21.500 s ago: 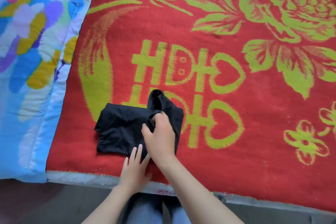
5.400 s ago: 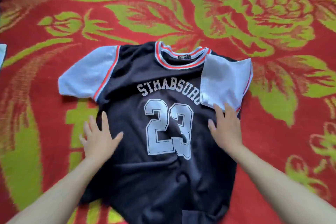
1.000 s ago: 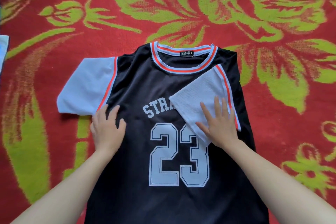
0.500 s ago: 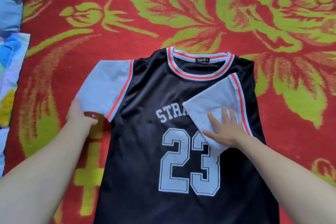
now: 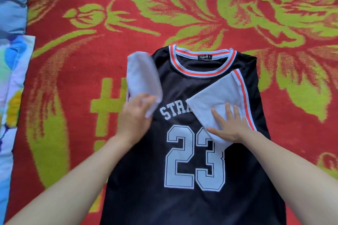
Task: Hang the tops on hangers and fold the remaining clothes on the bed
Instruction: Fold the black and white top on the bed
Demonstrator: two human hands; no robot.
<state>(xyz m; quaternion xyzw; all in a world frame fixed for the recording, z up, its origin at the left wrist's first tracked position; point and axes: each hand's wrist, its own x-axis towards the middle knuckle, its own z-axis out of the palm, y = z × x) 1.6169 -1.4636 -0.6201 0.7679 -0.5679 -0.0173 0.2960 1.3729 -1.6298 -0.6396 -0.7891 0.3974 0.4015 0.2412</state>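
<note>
Pinching raised sleeve (image 5: 142,78) in left hand (image 5: 135,115); right hand (image 5: 232,126) flat on folded sleeve (image 5: 215,97); careless drop would bunch the jersey (image 5: 182,202) fold.

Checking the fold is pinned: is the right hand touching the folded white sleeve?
Touching. The head view shows the right hand flat, fingers spread, on the folded white sleeve.

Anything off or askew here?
Nothing damaged. Odd: the jersey, a top, is being folded, no hanger in view. Right hand presses one sleeve slanted across the lettering; left hand grips the other sleeve, lifted and blurred.
</note>
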